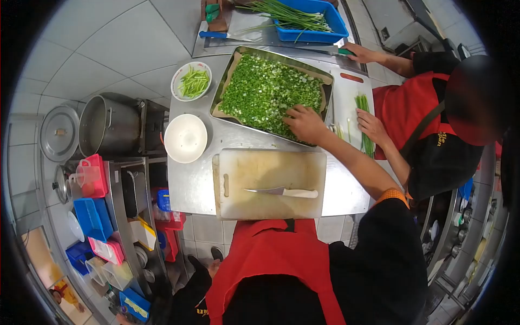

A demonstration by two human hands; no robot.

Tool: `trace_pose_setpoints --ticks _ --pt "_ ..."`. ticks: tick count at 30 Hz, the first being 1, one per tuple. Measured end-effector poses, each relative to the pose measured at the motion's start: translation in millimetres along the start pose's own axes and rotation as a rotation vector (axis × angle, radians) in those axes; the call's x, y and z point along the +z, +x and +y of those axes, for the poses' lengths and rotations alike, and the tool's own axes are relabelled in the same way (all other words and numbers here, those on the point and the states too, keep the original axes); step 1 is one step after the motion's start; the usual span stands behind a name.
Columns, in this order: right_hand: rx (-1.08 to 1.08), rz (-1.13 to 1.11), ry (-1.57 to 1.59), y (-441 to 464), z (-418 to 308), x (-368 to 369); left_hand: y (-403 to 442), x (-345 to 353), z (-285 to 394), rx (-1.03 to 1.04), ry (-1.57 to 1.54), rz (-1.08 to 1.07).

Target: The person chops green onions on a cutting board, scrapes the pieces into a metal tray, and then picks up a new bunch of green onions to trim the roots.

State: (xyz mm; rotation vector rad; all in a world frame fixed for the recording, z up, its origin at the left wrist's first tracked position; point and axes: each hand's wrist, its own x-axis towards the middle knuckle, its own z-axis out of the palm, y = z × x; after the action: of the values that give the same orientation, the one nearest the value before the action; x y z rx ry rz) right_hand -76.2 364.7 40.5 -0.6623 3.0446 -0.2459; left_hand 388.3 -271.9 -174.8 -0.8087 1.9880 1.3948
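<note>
My right hand (305,124) reaches into the right part of a metal tray (216,95) lined with brown paper. Its bent, slightly parted fingers touch the chopped green onions (265,89) spread over the tray. No held object shows in it. Nearer to me lies a white cutting board (260,168), stained with use. On the board rests a knife (281,192) with a white handle, its blade pointing left. I cannot make out my left hand anywhere in view.
A co-worker (428,108) at the right holds long green onions (365,130) on another board (346,103). A blue basin (340,27) of whole green onions stands behind. A bowl of cut greens (193,81), a white bowl (185,138) and a big pot (105,124) are on the left.
</note>
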Motion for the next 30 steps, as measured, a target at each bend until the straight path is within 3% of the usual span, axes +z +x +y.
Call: trace_pose_setpoints --ticks 3,4,8,9,10,11,12,14,16,21,25,28,30 --pt "0.072 0.024 -0.100 3 21 5 -3 1 0 -0.001 0.037 -0.013" --pt "0.186 0.047 -0.086 15 30 14 -2 0 -2 0.024 0.095 -0.022" --pt "0.517 -0.008 0.008 74 16 26 8 4 1 0.435 0.781 -0.058" --pt "0.428 -0.029 -0.060 90 7 25 12 5 6 0.454 0.785 -0.069" --pt "0.339 -0.051 -0.124 105 -3 25 10 -1 12 0.057 -0.069 -0.163" --pt "0.336 0.007 0.020 122 -10 40 13 -4 18 -0.362 -0.914 -0.236" --pt "0.327 0.067 0.164 133 -13 54 16 -2 25 -0.392 -0.949 -0.205" --pt "0.302 0.006 0.165 134 -25 14 18 6 33 -0.197 -0.402 -0.084" --pt "0.251 -0.075 0.026 136 -18 9 24 10 39 -0.169 -0.260 -0.054" --pt "0.377 -0.126 -0.150 107 37 5 25 22 47 -0.155 -0.242 -0.046" --pt "0.527 -0.172 -0.014 74 45 7 18 32 45 -0.144 -0.250 -0.019" --pt "0.480 -0.134 0.259 63 37 27 15 34 47 -0.126 -0.275 0.004" --pt "0.425 -0.160 0.265 47 8 2 7 31 46 -0.104 -0.297 0.030"
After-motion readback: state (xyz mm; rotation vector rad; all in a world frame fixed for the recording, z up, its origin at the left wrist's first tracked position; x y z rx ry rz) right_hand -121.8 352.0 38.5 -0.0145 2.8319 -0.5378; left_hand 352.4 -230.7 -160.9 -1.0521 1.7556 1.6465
